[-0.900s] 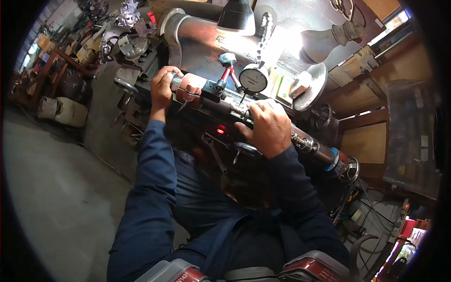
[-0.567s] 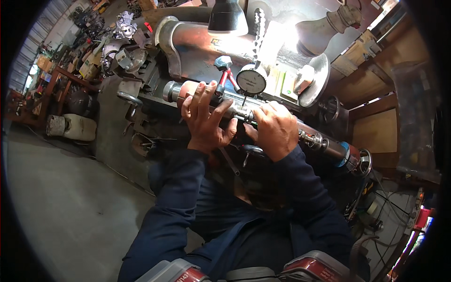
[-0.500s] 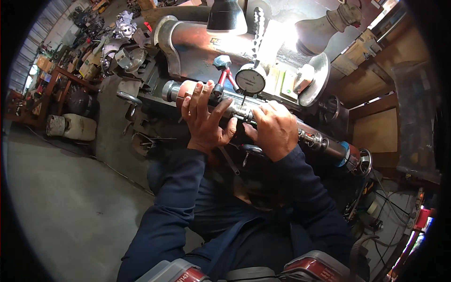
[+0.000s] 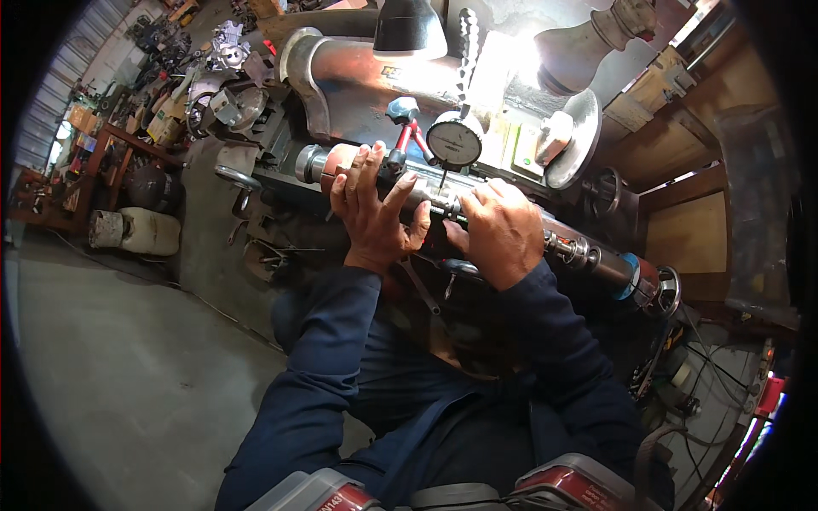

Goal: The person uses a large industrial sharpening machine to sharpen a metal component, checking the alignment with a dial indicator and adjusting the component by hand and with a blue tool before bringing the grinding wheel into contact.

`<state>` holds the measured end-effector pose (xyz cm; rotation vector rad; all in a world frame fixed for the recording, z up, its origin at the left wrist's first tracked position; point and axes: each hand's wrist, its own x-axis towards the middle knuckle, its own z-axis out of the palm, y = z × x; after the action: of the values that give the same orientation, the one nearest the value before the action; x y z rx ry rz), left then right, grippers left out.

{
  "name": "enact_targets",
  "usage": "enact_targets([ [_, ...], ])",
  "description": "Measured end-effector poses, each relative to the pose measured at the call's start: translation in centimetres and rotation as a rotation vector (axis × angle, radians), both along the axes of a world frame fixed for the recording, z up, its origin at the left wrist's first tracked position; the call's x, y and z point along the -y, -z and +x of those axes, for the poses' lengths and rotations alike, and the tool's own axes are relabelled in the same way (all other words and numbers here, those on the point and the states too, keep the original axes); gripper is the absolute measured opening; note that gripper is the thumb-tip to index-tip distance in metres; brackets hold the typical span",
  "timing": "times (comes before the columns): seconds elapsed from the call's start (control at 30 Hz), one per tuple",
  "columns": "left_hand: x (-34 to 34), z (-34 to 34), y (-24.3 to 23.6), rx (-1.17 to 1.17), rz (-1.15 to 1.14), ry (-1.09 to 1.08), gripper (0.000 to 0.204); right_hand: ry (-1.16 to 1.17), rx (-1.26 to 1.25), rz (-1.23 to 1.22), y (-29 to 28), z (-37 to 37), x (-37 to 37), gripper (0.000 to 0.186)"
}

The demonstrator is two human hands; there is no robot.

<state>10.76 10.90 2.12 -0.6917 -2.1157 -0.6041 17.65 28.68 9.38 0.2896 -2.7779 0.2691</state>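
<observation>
A bright metal shaft (image 4: pixel 444 204) lies along a grinding machine's bench, partly hidden by my hands. Above it stands a round dial indicator (image 4: pixel 455 140), its thin stem pointing down to the shaft. A red jointed holder arm (image 4: pixel 405 141) with a blue-grey knob is beside the dial. My left hand (image 4: pixel 373 209) is open, its fingers spread over the reddish workhead (image 4: pixel 338 162) and its thumb close to the shaft. My right hand (image 4: pixel 504 234) closes on the shaft right of the dial's stem, fingers curled over the top and thumb below.
Two work lamps (image 4: pixel 411 32) shine from above, one black, one grey. A grinding wheel (image 4: pixel 582 140) stands behind, right of the dial. The tailstock (image 4: pixel 626 277) and its handwheel (image 4: pixel 669 291) are at right. A spanner (image 4: pixel 422 288) hangs below my hands. Metal parts crowd the far left.
The whole view has shifted slightly. Both hands stay at the shaft in nearly the same pose, and the dial indicator keeps its place above it.
</observation>
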Motion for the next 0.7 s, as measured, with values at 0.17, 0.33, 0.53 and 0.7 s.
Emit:
enact_targets([
  [0.17, 0.1, -0.6, 0.0, -0.111, 0.132, 0.066, 0.048, 0.016, 0.028, -0.043, -0.2, 0.0, 0.3, 0.029],
  [0.33, 4.6, -2.8, -3.8, 0.119, 0.487, -0.093, 0.037, 0.018, 0.007, -0.03, 0.2, 0.0, -0.1, 0.029],
  [0.53, 10.8, -10.5, -0.2, 0.709, 0.302, 0.31, 0.038, 0.025, 0.036, -0.028, -0.3, 0.2, 0.1, 0.032],
  [0.7, 10.1, -12.4, -0.4, 1.148, 0.425, 0.34, 0.038, 0.006, -0.082, -0.147, -1.6, 2.7, -1.3, 0.046],
])
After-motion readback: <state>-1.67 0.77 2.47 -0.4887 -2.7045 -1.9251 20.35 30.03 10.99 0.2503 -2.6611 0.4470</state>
